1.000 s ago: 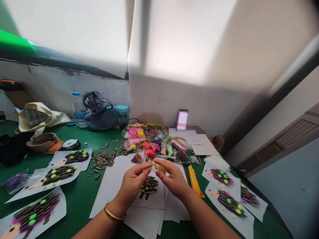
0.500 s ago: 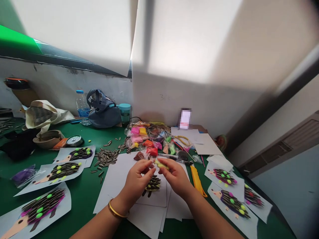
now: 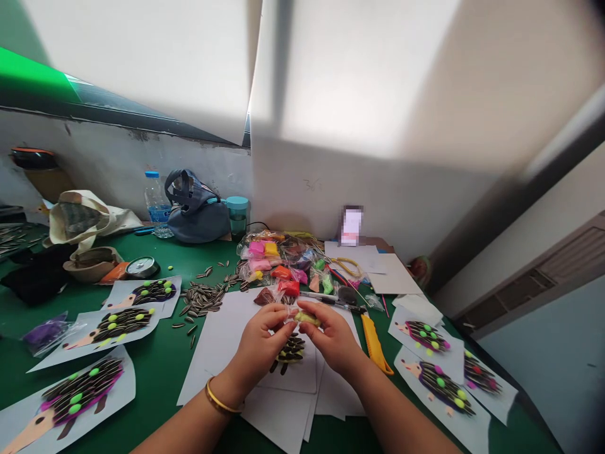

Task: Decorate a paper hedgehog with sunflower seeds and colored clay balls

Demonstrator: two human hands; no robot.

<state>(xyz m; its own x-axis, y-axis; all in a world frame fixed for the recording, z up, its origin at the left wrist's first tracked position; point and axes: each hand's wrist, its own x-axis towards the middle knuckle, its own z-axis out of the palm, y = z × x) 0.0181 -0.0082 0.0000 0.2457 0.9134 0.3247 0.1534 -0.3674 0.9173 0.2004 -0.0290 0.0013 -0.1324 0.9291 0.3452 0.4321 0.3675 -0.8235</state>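
Both hands pinch one small clear bag of pale yellow clay (image 3: 308, 316) over the middle of the table. My left hand (image 3: 263, 340) is closed on the clear plastic end. My right hand (image 3: 334, 333) has fingers and thumb around the end with the yellow lump. Just below them, partly covered by the left fingers, lies a hedgehog picture (image 3: 292, 350) with dark sunflower seeds set in yellow clay. It rests on white paper sheets (image 3: 215, 353).
Bagged coloured clay (image 3: 283, 271) is heaped behind the hands. Loose sunflower seeds (image 3: 204, 297) lie to the left. A yellow utility knife (image 3: 373, 343) sits right of the paper. Finished-looking hedgehog pictures (image 3: 80, 394) line the left, with more hedgehog pictures (image 3: 442, 384) on the right.
The right fingers have shifted slightly on the bag, and more of the yellow clay shows between the hands. Both hands stay in nearly the same place.
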